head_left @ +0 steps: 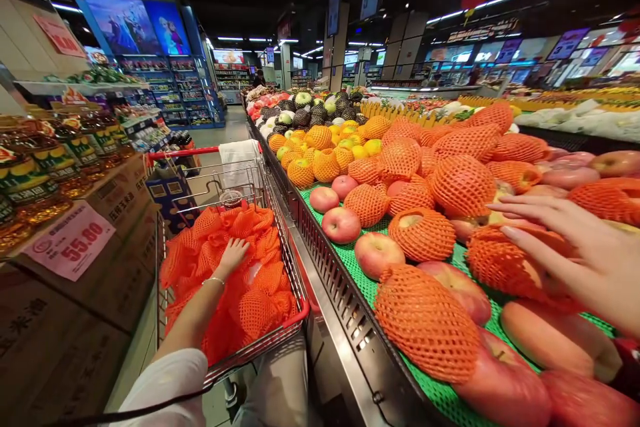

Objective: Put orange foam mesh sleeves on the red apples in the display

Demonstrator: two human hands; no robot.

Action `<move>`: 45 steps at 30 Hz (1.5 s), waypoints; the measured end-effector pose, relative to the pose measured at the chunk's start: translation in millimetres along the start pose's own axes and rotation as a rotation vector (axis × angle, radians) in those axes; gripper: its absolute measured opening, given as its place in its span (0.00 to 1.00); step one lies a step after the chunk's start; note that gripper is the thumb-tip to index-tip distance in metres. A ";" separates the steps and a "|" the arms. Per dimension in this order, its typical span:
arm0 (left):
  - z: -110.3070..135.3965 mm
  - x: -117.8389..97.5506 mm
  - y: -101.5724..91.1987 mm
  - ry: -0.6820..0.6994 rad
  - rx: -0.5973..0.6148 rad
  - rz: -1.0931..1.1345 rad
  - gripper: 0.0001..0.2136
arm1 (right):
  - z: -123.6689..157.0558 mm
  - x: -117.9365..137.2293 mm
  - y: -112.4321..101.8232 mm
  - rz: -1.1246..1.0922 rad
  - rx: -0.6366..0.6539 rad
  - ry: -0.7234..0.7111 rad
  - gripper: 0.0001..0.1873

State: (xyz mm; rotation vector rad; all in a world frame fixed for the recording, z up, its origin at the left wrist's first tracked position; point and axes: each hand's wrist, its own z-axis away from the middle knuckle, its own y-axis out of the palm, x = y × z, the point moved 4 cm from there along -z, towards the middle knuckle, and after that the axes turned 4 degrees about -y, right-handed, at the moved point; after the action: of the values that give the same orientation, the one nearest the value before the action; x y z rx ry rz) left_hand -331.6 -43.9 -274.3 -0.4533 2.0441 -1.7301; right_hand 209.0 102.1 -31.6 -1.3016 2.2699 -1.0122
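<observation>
My left hand point(233, 257) reaches into the shopping cart point(296, 317) and lies on a heap of orange foam fruit nets point(259, 312). Its fingers are stretched out over the nets, the tips partly sunk among them. Over the display at the right, my right hand point(575, 247) has its fingers extended and apart. They touch an apple in an orange foam net point(500, 257); the palm side is hidden. Close by are another netted apple point(425, 320), lying tilted, and a bare red apple point(379, 255) on green mesh matting point(357, 268).
A black slatted rim point(345, 280) edges the fruit display, beside the cart. Oranges point(325, 164) and dark-netted fruit point(303, 117) lie farther back. Left of the cart, oil bottles point(55, 160) stand on cartons point(120, 233) with a pink price sign point(71, 240). A white cloth point(240, 163) hangs over the cart handle.
</observation>
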 end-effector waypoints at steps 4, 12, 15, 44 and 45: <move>-22.8 -2.2 -15.6 -0.042 0.023 -0.080 0.10 | 1.3 -2.6 3.2 -0.037 0.047 0.045 0.22; -76.3 -66.3 -161.5 -0.091 -0.323 -0.014 0.17 | -2.9 8.6 -10.1 -0.079 0.013 0.154 0.17; -57.5 -113.4 -234.2 0.014 -0.740 0.338 0.13 | -4.5 13.0 -13.2 -0.108 0.018 0.206 0.18; 10.2 -442.5 -262.1 1.593 -0.096 0.965 0.33 | -3.2 -12.9 -41.6 -0.890 -0.641 0.586 0.13; 11.8 -442.2 -263.0 1.608 -0.103 0.957 0.31 | -3.6 -11.8 -40.5 -0.921 -0.620 0.592 0.13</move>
State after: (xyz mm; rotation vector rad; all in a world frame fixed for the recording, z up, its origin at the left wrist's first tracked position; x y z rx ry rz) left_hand 47.7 123.4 30.6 2.1603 2.3283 -1.2458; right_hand 237.8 100.2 -0.7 -2.7887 2.5113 -1.0719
